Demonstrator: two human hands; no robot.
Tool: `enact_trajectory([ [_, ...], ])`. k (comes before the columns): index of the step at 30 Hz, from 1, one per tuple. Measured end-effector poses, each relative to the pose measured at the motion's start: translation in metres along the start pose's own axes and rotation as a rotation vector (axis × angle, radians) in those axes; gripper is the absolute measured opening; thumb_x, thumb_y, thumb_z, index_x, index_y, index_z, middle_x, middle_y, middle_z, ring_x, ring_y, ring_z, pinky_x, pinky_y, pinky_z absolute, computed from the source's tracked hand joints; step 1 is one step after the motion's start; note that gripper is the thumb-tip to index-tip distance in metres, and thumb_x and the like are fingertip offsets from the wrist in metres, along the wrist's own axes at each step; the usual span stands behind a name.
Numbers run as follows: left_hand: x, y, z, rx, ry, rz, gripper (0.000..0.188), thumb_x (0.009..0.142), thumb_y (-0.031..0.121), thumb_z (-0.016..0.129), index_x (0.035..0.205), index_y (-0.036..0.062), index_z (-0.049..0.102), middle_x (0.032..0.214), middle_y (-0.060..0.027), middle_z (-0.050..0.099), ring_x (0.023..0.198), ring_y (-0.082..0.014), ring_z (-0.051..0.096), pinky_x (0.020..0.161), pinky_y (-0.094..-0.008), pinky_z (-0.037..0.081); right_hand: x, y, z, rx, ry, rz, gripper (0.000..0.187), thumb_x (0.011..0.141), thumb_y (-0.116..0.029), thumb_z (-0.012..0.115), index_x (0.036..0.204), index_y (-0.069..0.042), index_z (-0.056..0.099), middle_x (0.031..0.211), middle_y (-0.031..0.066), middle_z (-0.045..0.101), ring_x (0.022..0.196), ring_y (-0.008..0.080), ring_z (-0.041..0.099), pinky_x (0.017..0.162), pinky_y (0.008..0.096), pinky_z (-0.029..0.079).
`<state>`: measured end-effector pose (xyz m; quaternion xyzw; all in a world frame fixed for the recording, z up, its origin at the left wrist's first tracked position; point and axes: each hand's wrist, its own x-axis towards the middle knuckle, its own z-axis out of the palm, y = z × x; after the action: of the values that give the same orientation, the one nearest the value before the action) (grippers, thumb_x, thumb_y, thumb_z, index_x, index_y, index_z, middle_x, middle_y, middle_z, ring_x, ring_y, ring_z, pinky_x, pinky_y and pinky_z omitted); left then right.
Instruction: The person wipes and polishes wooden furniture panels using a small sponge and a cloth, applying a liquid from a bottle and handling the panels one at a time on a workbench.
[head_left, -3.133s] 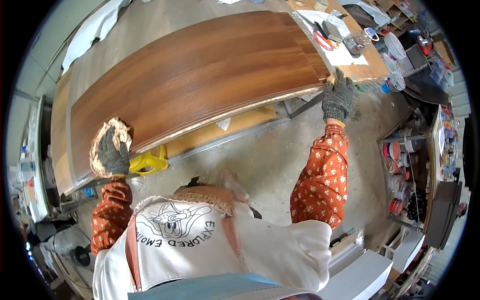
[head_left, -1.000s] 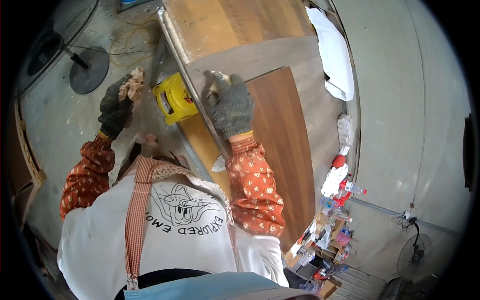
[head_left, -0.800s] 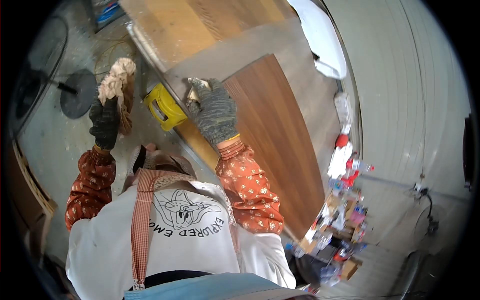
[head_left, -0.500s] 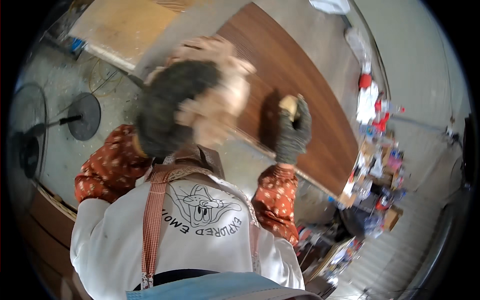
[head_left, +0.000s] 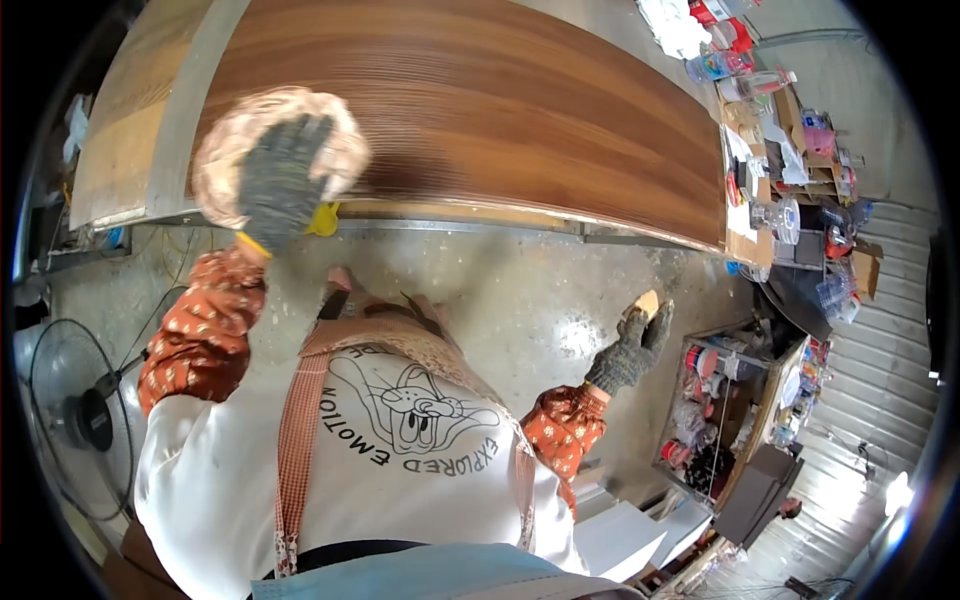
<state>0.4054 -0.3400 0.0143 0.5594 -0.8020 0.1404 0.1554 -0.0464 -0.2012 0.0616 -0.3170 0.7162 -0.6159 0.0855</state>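
Left grey-gloved hand [head_left: 283,175] flat over crumpled beige cloth [head_left: 216,165], left end of brown wood-grain board [head_left: 480,110], hidden grip can't tell; right grey-gloved hand [head_left: 625,355] pinching tan block [head_left: 648,302]; cloth folds could snag board edge; slipping glove could drop block

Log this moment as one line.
left hand: on crumpled beige cloth, over left end of wood panel | right hand: holding small tan piece, off panel, above floor
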Motion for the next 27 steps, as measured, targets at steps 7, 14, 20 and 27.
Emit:
enact_trajectory([
  [7, 0.082, 0.203, -0.004, -0.242, -0.027, 0.156, 0.048, 0.08, 0.03, 0.058, 0.125, 0.0155, 0.053, 0.116, -0.0075, 0.056, 0.109, -0.0283, 0.052, 0.089, -0.0484, 0.043, 0.017, 0.035, -0.088, 0.0, 0.084, -0.007, 0.052, 0.087, -0.015, 0.068, 0.131, 0.004, 0.048, 0.13, 0.0144, 0.053, 0.108, 0.0209, 0.054, 0.088, 0.0305, 0.049],
  [14, 0.137, 0.324, 0.029, -0.318, -0.043, 0.3, 0.055, 0.081, 0.032, 0.059, 0.133, 0.0203, 0.047, 0.134, -0.008, 0.048, 0.12, -0.0289, 0.045, 0.099, -0.0502, 0.037, 0.007, 0.054, -0.205, -0.202, 0.244, 0.034, 0.054, 0.089, -0.018, 0.064, 0.136, 0.001, 0.044, 0.125, 0.0143, 0.055, 0.097, 0.019, 0.057, 0.082, 0.0282, 0.049],
  [20, 0.166, 0.356, 0.041, -0.332, -0.03, 0.357, 0.063, 0.077, 0.032, 0.061, 0.135, 0.0191, 0.044, 0.133, -0.0065, 0.048, 0.121, -0.0296, 0.044, 0.096, -0.0493, 0.038, 0.006, 0.061, -0.21, -0.278, 0.37, 0.389, 0.051, 0.089, -0.019, 0.064, 0.135, -0.004, 0.048, 0.114, 0.0065, 0.061, 0.087, 0.0142, 0.056, 0.074, 0.0268, 0.047],
  [27, 0.193, 0.4, 0.012, -0.383, -0.283, 0.484, 0.061, 0.082, 0.033, 0.059, 0.138, 0.019, 0.042, 0.141, -0.0101, 0.042, 0.126, -0.0318, 0.041, 0.102, -0.0525, 0.033, 0.044, 0.096, -0.2, -0.039, 0.225, 0.142, 0.052, 0.085, -0.012, 0.067, 0.131, 0.004, 0.048, 0.132, 0.0136, 0.051, 0.109, 0.0215, 0.054, 0.089, 0.0306, 0.048],
])
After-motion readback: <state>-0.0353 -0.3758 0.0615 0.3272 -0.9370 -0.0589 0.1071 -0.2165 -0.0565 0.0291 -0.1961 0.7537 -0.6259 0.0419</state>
